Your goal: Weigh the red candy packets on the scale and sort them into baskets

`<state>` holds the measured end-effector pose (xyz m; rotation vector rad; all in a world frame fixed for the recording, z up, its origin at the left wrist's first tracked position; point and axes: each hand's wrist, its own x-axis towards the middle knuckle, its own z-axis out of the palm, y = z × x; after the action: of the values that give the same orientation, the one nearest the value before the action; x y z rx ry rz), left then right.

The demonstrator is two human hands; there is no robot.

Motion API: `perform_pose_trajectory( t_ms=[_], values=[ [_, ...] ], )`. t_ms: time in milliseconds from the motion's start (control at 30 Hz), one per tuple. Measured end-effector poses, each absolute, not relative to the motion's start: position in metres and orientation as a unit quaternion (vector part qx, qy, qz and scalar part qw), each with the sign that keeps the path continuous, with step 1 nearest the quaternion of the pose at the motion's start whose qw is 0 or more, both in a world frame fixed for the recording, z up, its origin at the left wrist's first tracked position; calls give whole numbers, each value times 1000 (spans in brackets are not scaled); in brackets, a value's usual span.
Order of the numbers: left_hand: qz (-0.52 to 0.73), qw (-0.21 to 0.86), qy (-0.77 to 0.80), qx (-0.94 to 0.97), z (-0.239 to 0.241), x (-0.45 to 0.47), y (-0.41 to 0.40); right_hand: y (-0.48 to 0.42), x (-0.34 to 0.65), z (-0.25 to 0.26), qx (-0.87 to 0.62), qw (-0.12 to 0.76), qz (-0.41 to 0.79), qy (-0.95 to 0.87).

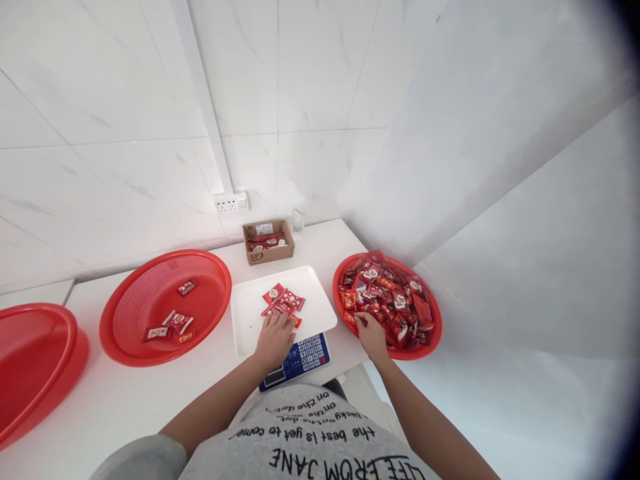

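My left hand rests over the white tray of a digital scale, its fingers stretched onto several small red snack packets. An orange-red packet lies beside its fingertips. At the near left rim of a red basket heaped with red packets, my right hand has thumb and finger pinched at the edge of a small red packet. The scale's blue keypad panel shows below the tray, partly covered by my left wrist.
To the left stands a red mesh basket with a few packets in it. Another red basket is cut off at the frame edge. Behind the scale are a cardboard box of packets and a clear bottle near the tiled wall.
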<state>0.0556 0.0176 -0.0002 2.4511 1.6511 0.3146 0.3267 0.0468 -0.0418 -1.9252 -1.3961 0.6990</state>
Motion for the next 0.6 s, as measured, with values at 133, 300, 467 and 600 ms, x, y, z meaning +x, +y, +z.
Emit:
perform_pose_trajectory(
  t_ms=[133,300,467,600],
  values=[
    [110,103,532,833,3,61,14,47,326,-40,-731,332,265,-535],
    [136,102,548,819,-3,58,18,46,325,-38,-731,333,260,-536],
    [162,89,643,744,-16,64,40,46,325,-38,-730,334,266,-534],
    [122,112,713,681,-20,79,61,48,327,-42,-730,339,269,-529]
  ],
)
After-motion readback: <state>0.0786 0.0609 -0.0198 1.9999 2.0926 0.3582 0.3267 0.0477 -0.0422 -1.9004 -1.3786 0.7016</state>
